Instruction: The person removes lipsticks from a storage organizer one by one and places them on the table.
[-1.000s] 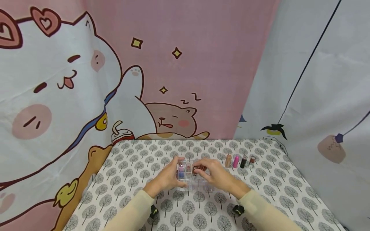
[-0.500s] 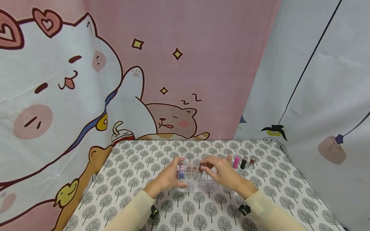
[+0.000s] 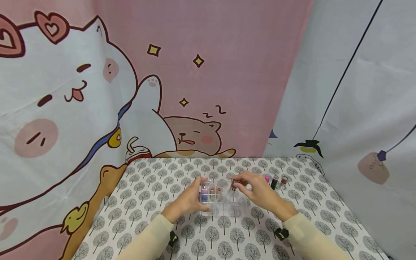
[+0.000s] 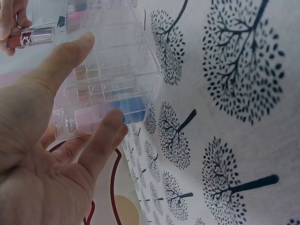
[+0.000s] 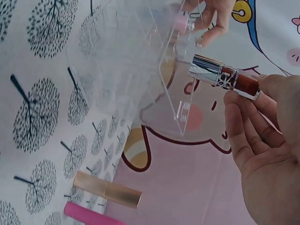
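Note:
My left hand (image 3: 188, 199) grips the left end of a clear plastic lipstick organizer (image 3: 224, 207), thumb on one side and fingers on the other. At that end stand a pink-and-blue tube (image 3: 204, 193) and two reddish-topped lipsticks (image 3: 212, 191). My right hand (image 3: 256, 188) pinches a lip gloss tube (image 5: 225, 77) by its brownish-red end, and the silver end points at the organizer. In the right wrist view the lip gloss tube is just outside the organizer's open side. The head view shows it above the organizer's right half.
Right of the organizer stand a magenta tube (image 3: 267, 179), a black tube (image 3: 274, 182) and a brown-and-clear tube (image 3: 284, 182). A gold tube (image 5: 107, 189) lies near the magenta one in the right wrist view. Tree-print cloth (image 3: 182, 238) covers the table; printed curtains hang behind.
My right hand has moved right along the organizer with the lip gloss tube, uncovering the second reddish lipstick and now covering the gold tube in the head view. My left hand stays put.

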`<state>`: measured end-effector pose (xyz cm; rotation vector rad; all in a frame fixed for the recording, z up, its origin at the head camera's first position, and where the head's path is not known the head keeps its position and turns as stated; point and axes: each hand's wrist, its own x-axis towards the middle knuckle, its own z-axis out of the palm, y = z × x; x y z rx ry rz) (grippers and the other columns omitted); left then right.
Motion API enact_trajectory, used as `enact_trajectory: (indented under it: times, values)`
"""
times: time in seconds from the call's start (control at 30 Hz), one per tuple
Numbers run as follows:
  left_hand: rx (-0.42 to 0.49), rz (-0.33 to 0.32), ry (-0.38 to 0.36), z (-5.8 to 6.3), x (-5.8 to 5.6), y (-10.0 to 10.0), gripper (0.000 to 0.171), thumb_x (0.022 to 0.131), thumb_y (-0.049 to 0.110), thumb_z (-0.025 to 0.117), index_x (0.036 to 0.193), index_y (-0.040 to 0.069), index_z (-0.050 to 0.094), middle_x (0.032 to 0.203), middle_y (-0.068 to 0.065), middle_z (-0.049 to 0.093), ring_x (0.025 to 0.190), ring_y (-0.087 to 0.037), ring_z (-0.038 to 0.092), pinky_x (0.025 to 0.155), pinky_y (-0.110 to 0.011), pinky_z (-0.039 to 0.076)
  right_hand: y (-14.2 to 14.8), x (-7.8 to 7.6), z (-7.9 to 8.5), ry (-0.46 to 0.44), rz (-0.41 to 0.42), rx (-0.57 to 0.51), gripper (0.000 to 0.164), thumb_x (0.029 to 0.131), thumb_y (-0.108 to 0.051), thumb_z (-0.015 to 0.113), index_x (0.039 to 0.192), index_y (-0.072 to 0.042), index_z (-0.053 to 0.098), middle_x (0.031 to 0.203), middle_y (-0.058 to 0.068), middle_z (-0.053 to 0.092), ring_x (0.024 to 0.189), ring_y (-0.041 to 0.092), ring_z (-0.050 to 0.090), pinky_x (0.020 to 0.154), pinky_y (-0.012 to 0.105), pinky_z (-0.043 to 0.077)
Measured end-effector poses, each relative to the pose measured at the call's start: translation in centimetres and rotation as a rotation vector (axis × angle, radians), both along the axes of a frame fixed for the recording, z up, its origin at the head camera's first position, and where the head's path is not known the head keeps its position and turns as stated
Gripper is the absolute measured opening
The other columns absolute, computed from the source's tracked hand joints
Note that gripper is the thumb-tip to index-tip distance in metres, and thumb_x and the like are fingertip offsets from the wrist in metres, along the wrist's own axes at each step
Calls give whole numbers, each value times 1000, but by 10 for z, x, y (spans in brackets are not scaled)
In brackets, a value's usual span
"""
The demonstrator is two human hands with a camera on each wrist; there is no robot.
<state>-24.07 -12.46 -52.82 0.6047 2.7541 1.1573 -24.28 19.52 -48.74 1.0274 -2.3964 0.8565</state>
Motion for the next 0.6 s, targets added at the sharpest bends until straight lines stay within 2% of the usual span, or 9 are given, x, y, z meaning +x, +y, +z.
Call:
enact_trajectory:
  times: [0.07, 0.13, 0.27, 0.43, 0.6]
  values:
    - [7, -1, -14, 1, 0, 0, 121, 75, 26, 112, 172, 15, 40, 150, -18, 71, 125, -38, 76, 112, -54, 67, 5, -1, 1, 6, -14, 1, 23, 107, -7, 84, 130, -9, 83, 114, 1, 86, 92, 8, 79, 80, 30, 71]
    - [20, -7, -19, 0, -1, 0, 120, 76, 25, 112, 171, 15, 40, 148, -18, 71, 124, -38, 77, 110, -53, 68, 9, -1, 2, -3, -33, 0, 23, 107, -8, 84, 131, -8, 83, 116, 2, 86, 82, 3, 74, 75, 26, 68]
    - [27, -16, -21, -1, -2, -1, 120, 75, 24, 112, 171, 13, 40, 146, -18, 72, 122, -38, 77, 108, -51, 69, 18, -2, 5, -31, -55, -14, 24, 107, -8, 84, 132, -6, 83, 117, 6, 87, 71, 0, 67, 67, 22, 64]
    - [21, -14, -23, -3, -3, -1, 121, 75, 25, 113, 171, 13, 40, 145, -18, 72, 122, -37, 77, 107, -50, 69, 31, -3, 5, -13, -95, -17, 22, 107, -7, 85, 129, -6, 84, 111, 2, 86, 86, 4, 78, 74, 24, 68]
    - [12, -11, -16, -4, -3, -1, 121, 75, 26, 113, 171, 14, 40, 146, -17, 72, 123, -37, 76, 108, -52, 68, 45, -5, 6, 9, -126, -28, 21, 106, -6, 85, 127, -5, 84, 103, 2, 86, 75, 1, 71, 65, 21, 63]
